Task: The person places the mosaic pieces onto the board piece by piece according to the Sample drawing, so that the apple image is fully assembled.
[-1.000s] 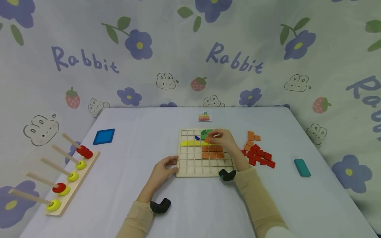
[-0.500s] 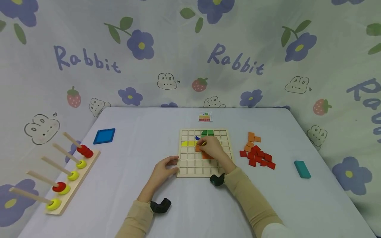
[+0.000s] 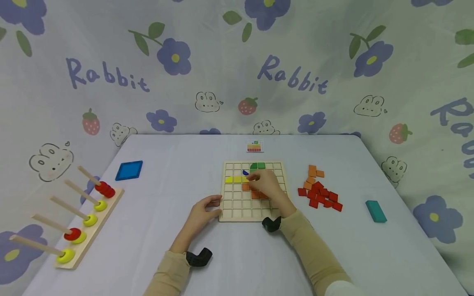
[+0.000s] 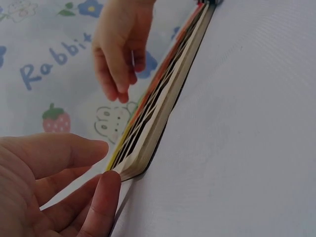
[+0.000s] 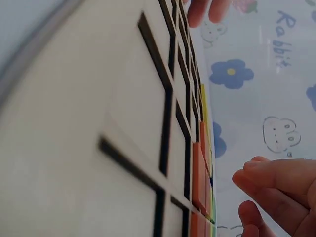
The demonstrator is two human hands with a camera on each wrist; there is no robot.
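A wooden grid board (image 3: 237,204) lies on the table. My left hand (image 3: 202,212) rests at its left edge, fingers loosely bent; the left wrist view shows my thumb (image 4: 102,202) by the board's corner. Over the board's middle hovers my right hand (image 3: 267,183), with no tile visible at its fingertips (image 5: 247,173) in the right wrist view. Just below them, an orange tile (image 3: 246,187) sits in a cell under the yellow tiles (image 3: 233,179). More orange tiles (image 3: 256,194) are partly hidden by that hand. Green tiles (image 3: 261,165) and a small blue piece (image 3: 245,172) lie higher up.
Loose orange tiles (image 3: 312,170) and a heap of red tiles (image 3: 318,194) lie right of the board. A pattern card (image 3: 255,146) is behind it. Farther out are a teal block (image 3: 376,211), a blue tray (image 3: 128,170) and a peg stacker (image 3: 92,230) with rings.
My right hand carried an orange tile leftward and down into the cell left of the other orange tiles. It has let go and risen slightly. My left hand stays put.
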